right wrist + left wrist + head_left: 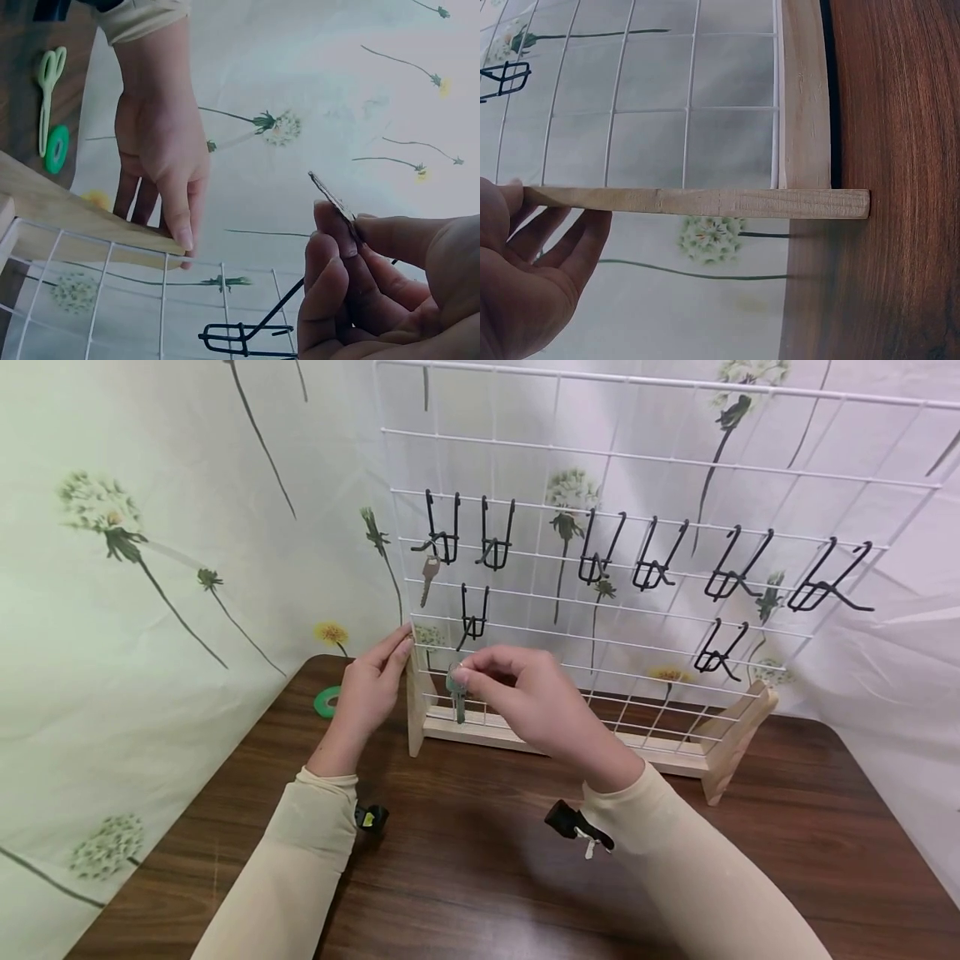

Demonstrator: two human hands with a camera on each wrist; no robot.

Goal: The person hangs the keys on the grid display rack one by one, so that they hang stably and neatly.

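Between the thumb and fingertips of my right hand (536,702) a key (460,703) is pinched, its blade pointing down in the head view. It is just below the tip of a black hook (473,617) on the white wire grid (558,631). My left hand (367,689) grips the top of the grid stand's left wooden upright (415,710); the left wrist view has the thumb on one side of the wood (705,202) and fingers on the other. A second key (429,581) hangs from the upper left hook (442,539).
Several more black hooks (654,564) line the upper grid, with another hook (720,652) low on the right. A green tape roll (326,702) lies left of the stand on the brown table (465,868). Beside it are pale green scissors (47,97). Flowered cloth (172,610) surrounds the table.
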